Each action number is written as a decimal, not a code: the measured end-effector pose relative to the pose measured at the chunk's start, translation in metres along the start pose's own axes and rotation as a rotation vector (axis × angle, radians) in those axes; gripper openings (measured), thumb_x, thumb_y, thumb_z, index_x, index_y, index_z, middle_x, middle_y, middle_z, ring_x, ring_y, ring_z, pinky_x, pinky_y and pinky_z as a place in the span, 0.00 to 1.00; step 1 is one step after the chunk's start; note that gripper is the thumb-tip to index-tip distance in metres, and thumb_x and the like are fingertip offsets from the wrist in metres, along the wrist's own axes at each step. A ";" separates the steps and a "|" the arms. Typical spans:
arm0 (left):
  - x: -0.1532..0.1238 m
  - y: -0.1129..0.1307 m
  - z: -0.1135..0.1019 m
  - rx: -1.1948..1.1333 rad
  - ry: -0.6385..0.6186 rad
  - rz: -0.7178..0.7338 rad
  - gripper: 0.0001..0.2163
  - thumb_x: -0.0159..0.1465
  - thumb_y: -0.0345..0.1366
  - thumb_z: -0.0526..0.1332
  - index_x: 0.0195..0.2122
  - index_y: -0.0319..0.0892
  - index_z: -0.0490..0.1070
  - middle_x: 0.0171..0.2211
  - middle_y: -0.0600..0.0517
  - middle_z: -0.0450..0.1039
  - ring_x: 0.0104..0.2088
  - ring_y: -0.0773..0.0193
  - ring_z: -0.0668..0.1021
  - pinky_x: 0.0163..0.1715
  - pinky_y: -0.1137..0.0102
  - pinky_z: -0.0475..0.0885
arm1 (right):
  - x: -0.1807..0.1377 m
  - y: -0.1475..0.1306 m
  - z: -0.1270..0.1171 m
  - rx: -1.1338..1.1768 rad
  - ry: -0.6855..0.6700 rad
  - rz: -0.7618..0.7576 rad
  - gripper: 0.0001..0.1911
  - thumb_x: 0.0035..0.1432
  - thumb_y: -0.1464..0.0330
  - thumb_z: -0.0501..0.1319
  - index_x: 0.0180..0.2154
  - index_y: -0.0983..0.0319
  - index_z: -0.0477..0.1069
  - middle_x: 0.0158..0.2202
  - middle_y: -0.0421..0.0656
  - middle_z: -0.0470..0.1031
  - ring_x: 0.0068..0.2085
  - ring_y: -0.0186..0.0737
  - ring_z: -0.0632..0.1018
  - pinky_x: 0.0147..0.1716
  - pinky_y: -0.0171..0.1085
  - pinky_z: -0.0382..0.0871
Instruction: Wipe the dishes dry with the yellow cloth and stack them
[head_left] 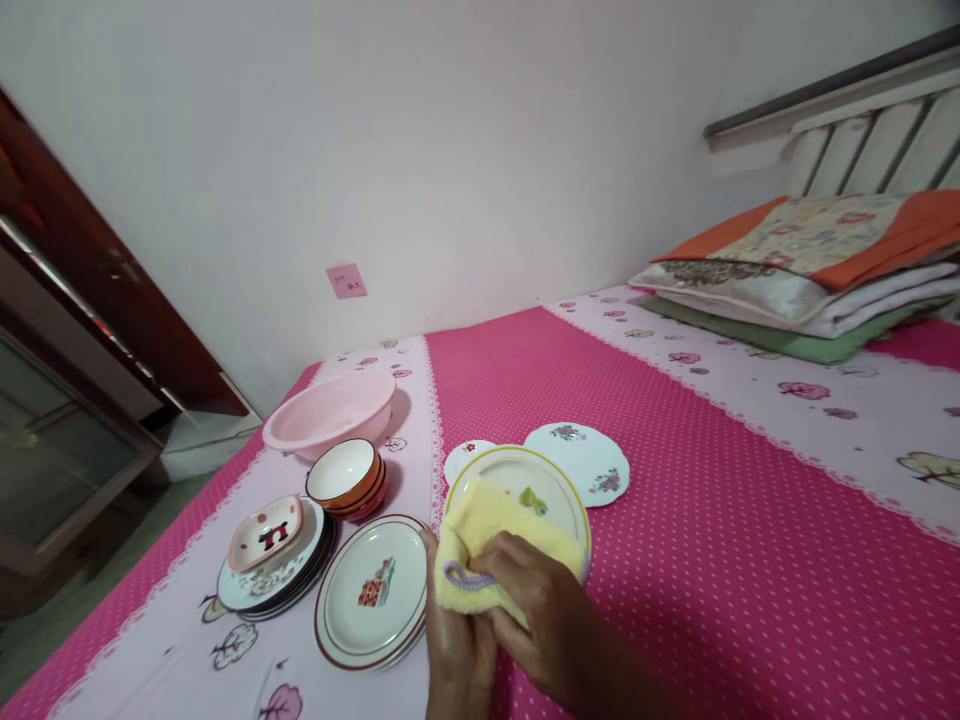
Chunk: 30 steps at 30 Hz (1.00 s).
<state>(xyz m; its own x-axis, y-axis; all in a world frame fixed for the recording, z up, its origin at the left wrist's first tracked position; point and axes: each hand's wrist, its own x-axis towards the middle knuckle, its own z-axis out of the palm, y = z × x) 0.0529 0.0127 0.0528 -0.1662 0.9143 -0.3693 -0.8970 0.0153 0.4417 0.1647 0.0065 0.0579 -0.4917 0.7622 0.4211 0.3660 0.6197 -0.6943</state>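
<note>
A plate with a yellow rim and a green leaf motif is held up in front of me. My left hand grips it at its lower left edge, with most of the fingers hidden behind the plate and cloth. My right hand is closed on a yellow towel with a purple-white trim loop, pressed against the plate's face. Behind the held plate, a white scalloped plate with purple flowers and a small white dish with a red flower lie on the pink spread.
Left of my hands sits a stack of red-rimmed plates. Farther left, a pink square bowl rests on stacked plates. Behind them stand nested orange bowls and a pink basin. Folded bedding lies back right.
</note>
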 end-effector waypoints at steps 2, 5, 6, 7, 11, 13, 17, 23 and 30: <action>0.000 -0.005 0.000 0.026 0.019 0.037 0.19 0.74 0.37 0.51 0.52 0.34 0.79 0.31 0.45 0.83 0.35 0.59 0.85 0.36 0.70 0.80 | 0.002 -0.001 0.002 0.016 0.050 -0.032 0.21 0.57 0.82 0.55 0.50 0.59 0.70 0.46 0.45 0.73 0.48 0.46 0.74 0.48 0.43 0.70; 0.000 -0.016 -0.001 0.065 0.010 0.047 0.16 0.73 0.36 0.54 0.52 0.37 0.79 0.34 0.46 0.84 0.37 0.61 0.85 0.38 0.72 0.80 | 0.006 0.005 0.001 -0.042 0.211 -0.094 0.22 0.61 0.82 0.52 0.53 0.59 0.68 0.48 0.47 0.73 0.50 0.46 0.74 0.50 0.45 0.71; 0.000 -0.020 -0.001 0.068 -0.032 0.018 0.17 0.73 0.37 0.54 0.52 0.38 0.80 0.38 0.44 0.84 0.40 0.60 0.85 0.42 0.70 0.80 | 0.007 0.010 -0.001 -0.079 0.275 -0.112 0.22 0.62 0.82 0.51 0.54 0.59 0.67 0.48 0.47 0.73 0.51 0.46 0.74 0.51 0.45 0.70; -0.001 -0.023 -0.001 0.063 -0.084 -0.018 0.18 0.74 0.40 0.53 0.51 0.39 0.80 0.42 0.43 0.84 0.45 0.58 0.84 0.47 0.68 0.79 | 0.008 0.015 -0.003 -0.125 0.337 -0.125 0.22 0.63 0.82 0.50 0.55 0.59 0.67 0.48 0.47 0.73 0.51 0.46 0.74 0.51 0.45 0.70; -0.003 -0.030 0.002 0.040 -0.196 -0.120 0.28 0.73 0.52 0.47 0.50 0.39 0.82 0.50 0.38 0.81 0.56 0.51 0.80 0.58 0.61 0.73 | 0.008 0.040 -0.020 -0.323 0.471 -0.043 0.20 0.65 0.80 0.51 0.55 0.61 0.68 0.45 0.48 0.73 0.50 0.48 0.75 0.50 0.47 0.71; -0.003 -0.028 0.004 0.040 -0.158 -0.103 0.29 0.73 0.54 0.47 0.51 0.39 0.81 0.50 0.38 0.81 0.58 0.49 0.78 0.60 0.58 0.71 | 0.005 0.051 -0.028 -0.385 0.443 0.070 0.19 0.63 0.79 0.51 0.52 0.61 0.69 0.44 0.48 0.74 0.49 0.51 0.75 0.49 0.48 0.71; 0.001 -0.016 0.004 0.037 -0.034 0.020 0.27 0.72 0.54 0.50 0.56 0.39 0.78 0.52 0.39 0.81 0.59 0.50 0.77 0.61 0.57 0.71 | -0.005 0.059 -0.030 -0.391 0.248 0.280 0.17 0.58 0.78 0.53 0.47 0.62 0.71 0.42 0.49 0.75 0.47 0.52 0.78 0.46 0.49 0.72; 0.010 -0.003 -0.006 0.070 0.060 0.141 0.27 0.73 0.52 0.49 0.57 0.36 0.76 0.48 0.38 0.82 0.54 0.53 0.81 0.58 0.61 0.73 | -0.014 0.026 -0.008 -0.109 0.020 0.224 0.17 0.57 0.78 0.54 0.47 0.61 0.71 0.45 0.47 0.78 0.47 0.46 0.79 0.48 0.42 0.70; 0.000 -0.006 -0.001 -0.070 0.001 -0.068 0.24 0.73 0.48 0.53 0.54 0.33 0.78 0.38 0.39 0.84 0.41 0.52 0.85 0.52 0.58 0.77 | 0.001 -0.006 0.008 0.051 0.048 0.111 0.16 0.60 0.78 0.56 0.46 0.59 0.73 0.42 0.44 0.75 0.44 0.43 0.78 0.46 0.39 0.71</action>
<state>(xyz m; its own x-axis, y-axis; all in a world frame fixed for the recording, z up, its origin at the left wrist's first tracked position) 0.0583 0.0121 0.0495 -0.1044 0.9117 -0.3973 -0.9327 0.0489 0.3573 0.1558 0.0021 0.0576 -0.4111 0.8347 0.3664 0.3750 0.5212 -0.7666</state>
